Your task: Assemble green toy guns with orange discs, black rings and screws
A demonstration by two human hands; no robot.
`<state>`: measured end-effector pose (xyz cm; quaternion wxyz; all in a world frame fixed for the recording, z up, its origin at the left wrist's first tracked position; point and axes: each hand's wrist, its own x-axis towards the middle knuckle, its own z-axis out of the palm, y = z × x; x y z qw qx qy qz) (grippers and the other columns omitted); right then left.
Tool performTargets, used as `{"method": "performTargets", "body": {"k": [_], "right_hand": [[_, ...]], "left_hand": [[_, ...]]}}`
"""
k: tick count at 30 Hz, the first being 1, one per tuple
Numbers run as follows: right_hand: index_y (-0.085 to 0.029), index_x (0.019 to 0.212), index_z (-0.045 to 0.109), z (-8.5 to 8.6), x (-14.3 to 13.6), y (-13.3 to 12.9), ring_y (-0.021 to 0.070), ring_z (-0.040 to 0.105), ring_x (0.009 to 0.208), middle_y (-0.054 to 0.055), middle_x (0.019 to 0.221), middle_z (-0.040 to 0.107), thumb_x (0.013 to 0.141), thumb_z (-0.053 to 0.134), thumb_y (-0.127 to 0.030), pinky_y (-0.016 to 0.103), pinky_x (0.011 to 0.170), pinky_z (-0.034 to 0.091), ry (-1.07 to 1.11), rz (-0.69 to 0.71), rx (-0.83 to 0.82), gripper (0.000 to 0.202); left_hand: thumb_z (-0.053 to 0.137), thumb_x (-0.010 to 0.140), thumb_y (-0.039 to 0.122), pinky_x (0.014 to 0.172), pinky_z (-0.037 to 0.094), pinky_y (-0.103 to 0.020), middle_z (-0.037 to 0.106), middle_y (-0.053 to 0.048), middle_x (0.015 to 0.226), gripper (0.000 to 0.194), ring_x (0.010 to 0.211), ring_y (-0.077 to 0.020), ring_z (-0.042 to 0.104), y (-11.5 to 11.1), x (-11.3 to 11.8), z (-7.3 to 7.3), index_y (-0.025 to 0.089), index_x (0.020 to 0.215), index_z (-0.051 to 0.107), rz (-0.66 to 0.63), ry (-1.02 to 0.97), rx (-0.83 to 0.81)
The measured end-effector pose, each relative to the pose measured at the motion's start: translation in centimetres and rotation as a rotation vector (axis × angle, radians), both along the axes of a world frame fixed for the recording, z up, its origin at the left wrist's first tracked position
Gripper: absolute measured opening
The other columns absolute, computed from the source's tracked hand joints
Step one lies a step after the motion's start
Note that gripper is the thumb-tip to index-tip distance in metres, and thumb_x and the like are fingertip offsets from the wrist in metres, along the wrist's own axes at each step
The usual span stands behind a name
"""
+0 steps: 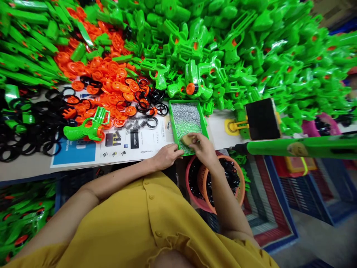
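A green tray [205, 128] lies at the table's front edge, its bed covered with many tiny silvery pieces that look like screws. My left hand [168, 155] grips the tray's near left corner with its fingers closed. Over the near part of the tray, my right hand [205, 149] pinches a tan, rounded block [187, 140], which rests against the silvery pieces; its exact kind I cannot make out. Left of the tray, a green toy gun half [88, 128] with an orange part lies on a printed sheet [145, 147]. Small dark springs [135, 123] lie beyond it.
Green toy gun bodies [231, 48] heap across the back. Orange discs [111, 74] and black rings [36, 119] pile at left. A dark square panel [262, 120] on a yellow stand is right, near a green bar [301, 147]. Below are baskets [242, 178] of black parts.
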<state>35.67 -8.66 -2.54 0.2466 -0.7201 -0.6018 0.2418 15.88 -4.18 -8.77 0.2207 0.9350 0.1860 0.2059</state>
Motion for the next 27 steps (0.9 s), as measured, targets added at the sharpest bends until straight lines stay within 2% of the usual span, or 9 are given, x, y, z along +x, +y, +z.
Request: {"method": "performTargets", "body": {"k": [3, 9, 15, 19, 22, 27], "right_hand": [[-0.023, 0.118, 0.062, 1.1, 1.2, 0.1, 0.022, 0.058, 0.09, 0.003, 0.091, 0.058, 0.077, 0.059, -0.017, 0.042, 0.09, 0.048, -0.001, -0.098, 0.127, 0.041], [-0.024, 0.119, 0.064, 1.4, 3.8, -0.7, 0.0225, 0.059, 0.09, 0.004, 0.092, 0.058, 0.077, 0.062, -0.018, 0.044, 0.089, 0.049, -0.033, -0.161, 0.179, 0.042], [-0.027, 0.121, 0.067, 1.5, 2.8, -0.2, 0.0219, 0.061, 0.094, 0.005, 0.098, 0.059, 0.083, 0.058, -0.014, 0.04, 0.09, 0.051, -0.049, 0.084, 0.112, 0.041], [-0.026, 0.122, 0.066, 0.3, 1.4, 1.3, 0.0226, 0.06, 0.097, 0.007, 0.099, 0.059, 0.087, 0.055, -0.013, 0.038, 0.089, 0.05, -0.041, 0.347, 0.04, 0.039], [-0.024, 0.118, 0.069, -0.4, 1.7, 1.8, 0.0223, 0.058, 0.095, 0.007, 0.095, 0.06, 0.09, 0.05, -0.01, 0.036, 0.086, 0.049, -0.095, 0.522, -0.029, 0.037], [-0.023, 0.108, 0.074, 0.8, 3.5, 1.1, 0.0215, 0.055, 0.089, 0.008, 0.091, 0.059, 0.091, 0.046, -0.008, 0.033, 0.081, 0.045, -0.236, 0.504, 0.0, 0.036]], "left_hand": [[0.043, 0.102, 0.029, 0.067, 0.041, -0.026, 0.054, -0.005, 0.08, 0.025, 0.076, -0.017, 0.051, 0.0, 0.0, 0.4, 0.017, 0.1, 0.065, 0.007, -0.015, 0.018], [0.045, 0.102, 0.027, 0.067, 0.04, -0.026, 0.054, -0.005, 0.08, 0.024, 0.075, -0.0163, 0.051, -0.1, -0.1, 0.0, 0.016, 0.097, 0.065, 0.006, -0.01, 0.004], [0.045, 0.102, 0.028, 0.066, 0.039, -0.026, 0.053, -0.005, 0.079, 0.024, 0.075, -0.0164, 0.05, -0.1, -0.2, -0.6, 0.016, 0.096, 0.066, -0.007, -0.01, -0.009], [0.041, 0.103, 0.029, 0.066, 0.038, -0.027, 0.054, -0.005, 0.08, 0.029, 0.075, -0.0164, 0.049, -0.1, -0.2, -0.9, 0.016, 0.096, 0.066, -0.006, -0.009, -0.024], [0.038, 0.103, 0.029, 0.068, 0.039, -0.028, 0.055, -0.005, 0.082, 0.031, 0.076, -0.0171, 0.049, -0.1, -0.2, -1.2, 0.016, 0.098, 0.066, -0.012, -0.013, -0.034], [0.04, 0.103, 0.029, 0.066, 0.038, -0.027, 0.054, -0.005, 0.08, 0.028, 0.075, -0.0168, 0.049, 0.0, -0.2, -1.6, 0.017, 0.098, 0.065, -0.012, -0.032, 0.027]]}}
